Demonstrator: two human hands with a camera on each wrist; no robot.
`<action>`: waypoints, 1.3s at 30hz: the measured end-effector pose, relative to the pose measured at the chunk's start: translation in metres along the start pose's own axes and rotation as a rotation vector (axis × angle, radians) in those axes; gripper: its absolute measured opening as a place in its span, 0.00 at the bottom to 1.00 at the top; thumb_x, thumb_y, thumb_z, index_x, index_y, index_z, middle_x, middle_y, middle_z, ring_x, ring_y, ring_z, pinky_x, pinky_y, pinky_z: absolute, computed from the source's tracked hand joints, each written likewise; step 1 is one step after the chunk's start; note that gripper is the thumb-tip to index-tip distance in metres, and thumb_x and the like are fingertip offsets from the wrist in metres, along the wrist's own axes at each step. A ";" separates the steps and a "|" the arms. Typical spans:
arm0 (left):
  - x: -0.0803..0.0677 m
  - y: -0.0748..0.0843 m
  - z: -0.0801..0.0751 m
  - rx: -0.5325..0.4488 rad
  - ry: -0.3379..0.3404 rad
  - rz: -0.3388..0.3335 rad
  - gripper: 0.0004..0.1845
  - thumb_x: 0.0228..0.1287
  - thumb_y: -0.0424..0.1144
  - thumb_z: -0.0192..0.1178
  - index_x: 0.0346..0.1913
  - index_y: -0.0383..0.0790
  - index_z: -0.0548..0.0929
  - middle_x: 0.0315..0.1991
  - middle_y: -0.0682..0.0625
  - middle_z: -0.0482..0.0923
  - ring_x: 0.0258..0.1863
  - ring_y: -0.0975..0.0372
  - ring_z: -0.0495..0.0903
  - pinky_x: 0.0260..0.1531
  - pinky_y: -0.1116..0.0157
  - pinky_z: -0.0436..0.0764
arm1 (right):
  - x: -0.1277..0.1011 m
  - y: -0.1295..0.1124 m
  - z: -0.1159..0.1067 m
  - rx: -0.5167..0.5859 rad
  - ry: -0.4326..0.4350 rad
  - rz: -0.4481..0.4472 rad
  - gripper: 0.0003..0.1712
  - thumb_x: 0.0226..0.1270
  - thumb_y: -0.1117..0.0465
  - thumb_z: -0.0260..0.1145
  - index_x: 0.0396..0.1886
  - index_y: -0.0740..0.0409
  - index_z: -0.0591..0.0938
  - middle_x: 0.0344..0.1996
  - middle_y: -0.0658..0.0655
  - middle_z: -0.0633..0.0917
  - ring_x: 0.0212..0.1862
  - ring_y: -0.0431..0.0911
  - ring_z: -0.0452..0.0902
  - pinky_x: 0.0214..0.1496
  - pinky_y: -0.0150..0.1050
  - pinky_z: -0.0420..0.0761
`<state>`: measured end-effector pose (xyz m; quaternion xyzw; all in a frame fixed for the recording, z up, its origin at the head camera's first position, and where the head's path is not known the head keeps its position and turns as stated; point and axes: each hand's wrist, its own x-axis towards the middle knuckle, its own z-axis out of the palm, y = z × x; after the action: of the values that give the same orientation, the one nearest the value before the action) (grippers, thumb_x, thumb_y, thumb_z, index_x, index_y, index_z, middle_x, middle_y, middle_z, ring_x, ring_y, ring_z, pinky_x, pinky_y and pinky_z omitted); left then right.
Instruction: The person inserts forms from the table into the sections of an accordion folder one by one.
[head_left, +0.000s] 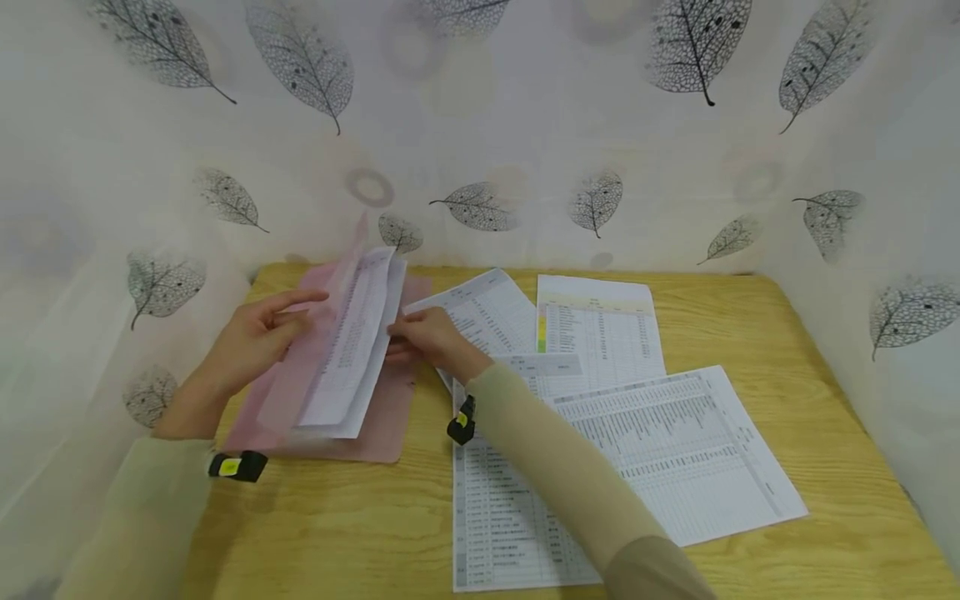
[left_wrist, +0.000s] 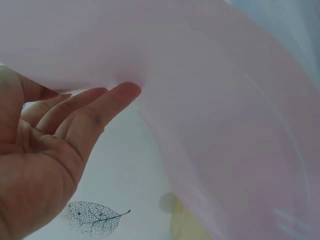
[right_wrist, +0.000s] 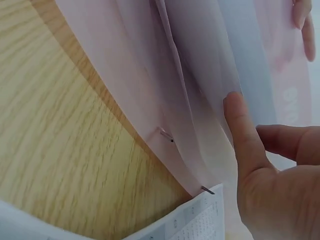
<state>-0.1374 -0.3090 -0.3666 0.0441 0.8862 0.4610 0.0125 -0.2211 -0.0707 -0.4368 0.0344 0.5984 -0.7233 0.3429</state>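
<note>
Now the left hand (head_left: 258,333), fingers straight, props up the raised cover of the pink folder (head_left: 300,367) from behind. Just right of it, printed sheets (head_left: 352,342) stand inside the folder, and the right hand (head_left: 423,337) pinches their edge. Beyond that hand, more printed pages (head_left: 660,442) lie spread across the tabletop (head_left: 750,317).
</note>
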 end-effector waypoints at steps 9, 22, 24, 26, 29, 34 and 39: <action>-0.001 0.002 0.000 0.012 0.004 -0.012 0.21 0.81 0.39 0.54 0.72 0.42 0.78 0.14 0.60 0.62 0.15 0.66 0.65 0.20 0.65 0.70 | -0.009 -0.001 0.002 -0.002 -0.016 -0.023 0.13 0.75 0.74 0.60 0.53 0.81 0.81 0.49 0.82 0.84 0.24 0.46 0.87 0.39 0.43 0.90; -0.002 0.003 0.000 -0.008 -0.003 -0.008 0.22 0.81 0.39 0.54 0.72 0.42 0.78 0.14 0.60 0.60 0.14 0.65 0.64 0.19 0.64 0.69 | -0.010 0.001 0.007 0.001 0.019 -0.038 0.11 0.74 0.75 0.61 0.50 0.80 0.83 0.25 0.62 0.87 0.25 0.46 0.86 0.38 0.42 0.90; -0.001 0.003 0.000 -0.005 0.001 -0.007 0.21 0.81 0.39 0.55 0.72 0.42 0.78 0.14 0.60 0.60 0.14 0.65 0.64 0.19 0.65 0.69 | -0.011 0.000 0.006 0.007 0.017 -0.038 0.11 0.74 0.75 0.61 0.50 0.80 0.83 0.27 0.65 0.88 0.25 0.46 0.86 0.37 0.41 0.90; 0.000 0.002 0.000 -0.004 0.003 -0.006 0.21 0.81 0.39 0.55 0.72 0.42 0.78 0.14 0.61 0.60 0.14 0.66 0.64 0.19 0.65 0.69 | -0.013 -0.001 0.004 -0.004 0.016 -0.038 0.11 0.74 0.74 0.61 0.50 0.79 0.83 0.29 0.68 0.89 0.24 0.46 0.86 0.36 0.41 0.90; 0.000 0.001 0.001 -0.003 0.003 -0.004 0.21 0.81 0.39 0.55 0.72 0.41 0.78 0.14 0.61 0.60 0.14 0.67 0.64 0.19 0.65 0.69 | -0.017 -0.003 0.000 -0.052 0.012 -0.043 0.12 0.75 0.72 0.60 0.50 0.78 0.83 0.34 0.71 0.90 0.25 0.45 0.86 0.35 0.40 0.90; 0.001 0.000 0.002 -0.009 -0.004 -0.001 0.21 0.81 0.39 0.55 0.72 0.41 0.78 0.14 0.61 0.61 0.15 0.66 0.64 0.20 0.66 0.70 | -0.024 -0.006 -0.014 -0.111 -0.001 -0.051 0.17 0.76 0.69 0.60 0.56 0.78 0.82 0.37 0.68 0.90 0.29 0.46 0.89 0.38 0.42 0.90; 0.000 0.001 0.003 -0.006 -0.006 -0.014 0.22 0.81 0.39 0.55 0.72 0.41 0.78 0.15 0.61 0.61 0.16 0.66 0.65 0.20 0.66 0.70 | -0.032 -0.011 -0.034 -0.120 0.002 -0.061 0.22 0.76 0.67 0.62 0.64 0.76 0.79 0.37 0.63 0.89 0.30 0.46 0.89 0.41 0.42 0.90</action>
<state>-0.1374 -0.3063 -0.3674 0.0395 0.8852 0.4632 0.0186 -0.2146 -0.0257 -0.4228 -0.0037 0.6419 -0.6962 0.3212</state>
